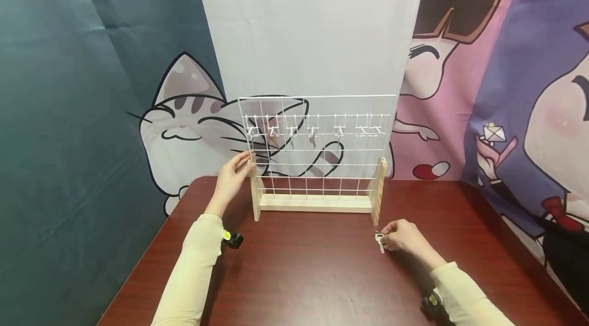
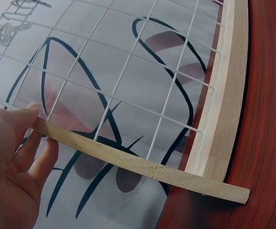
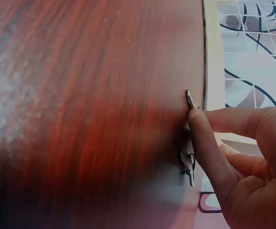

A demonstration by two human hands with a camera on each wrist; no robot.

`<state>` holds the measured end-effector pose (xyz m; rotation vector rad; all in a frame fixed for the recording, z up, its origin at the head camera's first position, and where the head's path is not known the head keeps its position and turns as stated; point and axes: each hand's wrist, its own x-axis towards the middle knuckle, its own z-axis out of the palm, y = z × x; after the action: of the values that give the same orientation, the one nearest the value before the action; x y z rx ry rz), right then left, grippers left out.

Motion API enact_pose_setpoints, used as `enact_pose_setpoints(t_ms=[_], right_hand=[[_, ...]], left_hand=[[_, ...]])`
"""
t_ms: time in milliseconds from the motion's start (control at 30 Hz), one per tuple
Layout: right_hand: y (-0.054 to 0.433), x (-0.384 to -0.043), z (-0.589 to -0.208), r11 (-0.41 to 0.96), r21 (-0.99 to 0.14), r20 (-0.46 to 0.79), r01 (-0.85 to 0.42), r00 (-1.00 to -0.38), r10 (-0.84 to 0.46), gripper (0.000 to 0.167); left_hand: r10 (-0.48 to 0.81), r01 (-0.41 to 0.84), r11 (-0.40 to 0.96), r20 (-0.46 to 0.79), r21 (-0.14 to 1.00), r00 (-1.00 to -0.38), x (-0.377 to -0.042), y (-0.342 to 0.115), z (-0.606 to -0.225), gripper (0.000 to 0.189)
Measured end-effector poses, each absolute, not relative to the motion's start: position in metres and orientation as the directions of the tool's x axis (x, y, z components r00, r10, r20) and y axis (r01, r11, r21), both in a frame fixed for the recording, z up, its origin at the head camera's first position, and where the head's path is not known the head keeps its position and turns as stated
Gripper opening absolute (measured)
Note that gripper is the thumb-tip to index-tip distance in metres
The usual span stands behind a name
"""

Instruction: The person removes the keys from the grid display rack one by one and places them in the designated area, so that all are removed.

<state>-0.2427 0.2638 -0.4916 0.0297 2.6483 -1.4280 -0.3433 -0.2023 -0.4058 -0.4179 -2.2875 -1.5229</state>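
A white wire grid rack with pale wooden supports stands toward the back of the table. My left hand grips the upper end of its left wooden post, thumb on one side and fingers on the other. Low over the table, in front of the rack's right post, my right hand pinches a small silver key. The right wrist view shows the key edge-on, partly hidden behind the fingers. Several keys hang from hooks along the grid's upper part.
Some hooks at the grid's right end carry nothing. The reddish-brown wooden table extends in front of the rack. Behind it hangs a cloth backdrop with cartoon figures.
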Motion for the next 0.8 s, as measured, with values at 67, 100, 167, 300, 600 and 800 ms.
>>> enact_pose_setpoints(t_ms=[67, 100, 167, 300, 600, 800], right_hand=[[0.263, -0.243, -0.492, 0.577, -0.812, -0.126, 0.087, -0.992, -0.028, 0.007], [0.262, -0.243, -0.492, 0.589, -0.804, -0.122, 0.083, -0.992, -0.026, 0.006], [0.261, -0.244, -0.492, 0.605, -0.793, -0.109, 0.073, -0.994, -0.022, 0.007], [0.26, -0.244, -0.493, 0.612, -0.788, -0.096, 0.063, -0.995, -0.02, 0.007], [0.266, -0.239, -0.49, 0.554, -0.825, -0.148, 0.115, -0.989, -0.016, 0.007], [0.278, -0.242, -0.48, 0.605, -0.792, -0.102, 0.077, -0.995, -0.007, 0.014]], left_hand=[[0.049, 0.43, 0.378, 0.446, 0.82, -0.894, -0.344, -0.202, -0.405, 0.044], [0.055, 0.432, 0.384, 0.446, 0.816, -0.893, -0.344, -0.202, -0.405, 0.045], [0.054, 0.433, 0.389, 0.449, 0.813, -0.892, -0.343, -0.202, -0.404, 0.046], [0.055, 0.443, 0.38, 0.458, 0.812, -0.887, -0.343, -0.201, -0.404, 0.049], [0.049, 0.444, 0.372, 0.461, 0.815, -0.886, -0.34, -0.2, -0.406, 0.047], [0.048, 0.447, 0.398, 0.469, 0.801, -0.882, -0.341, -0.2, -0.406, 0.045]])
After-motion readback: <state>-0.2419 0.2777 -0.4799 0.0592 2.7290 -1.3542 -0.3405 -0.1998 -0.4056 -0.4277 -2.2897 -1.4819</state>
